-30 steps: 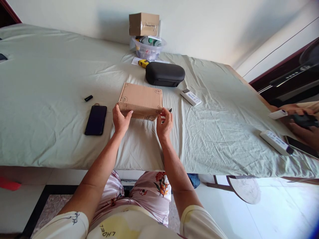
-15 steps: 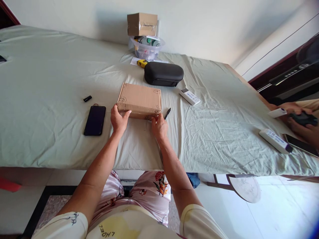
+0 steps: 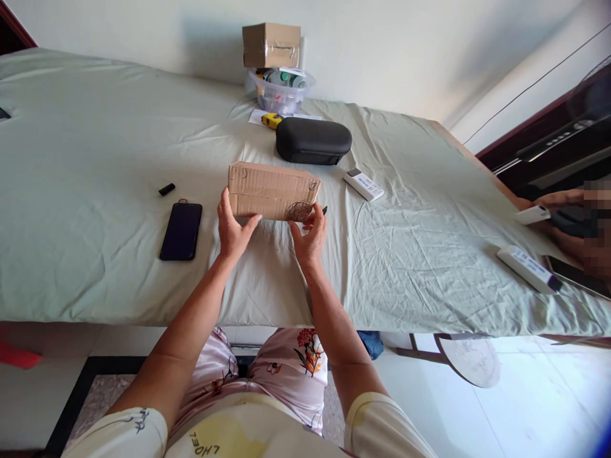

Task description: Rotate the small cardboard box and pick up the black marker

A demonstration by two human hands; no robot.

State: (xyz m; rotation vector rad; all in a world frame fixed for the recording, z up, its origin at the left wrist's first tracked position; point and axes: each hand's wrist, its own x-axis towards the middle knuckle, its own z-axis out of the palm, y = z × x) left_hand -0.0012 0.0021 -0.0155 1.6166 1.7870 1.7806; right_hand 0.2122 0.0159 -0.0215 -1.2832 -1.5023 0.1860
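The flat brown cardboard box [image 3: 271, 190] is tilting up on its far edge above the green-sheeted counter [image 3: 95, 146], its near side raised so that the underside is facing the person. The left hand [image 3: 233, 228] is propping the near left corner with spread fingers, and the right hand [image 3: 309, 234] is cupping the near right corner; both are gripping the box from below. A black pen [image 3: 324, 210] is lying just beside the right hand, and a black phone [image 3: 181, 231] is resting near the left.

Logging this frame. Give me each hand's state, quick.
Left hand: holding the cardboard box.
Right hand: holding the same box, near end tipped up.
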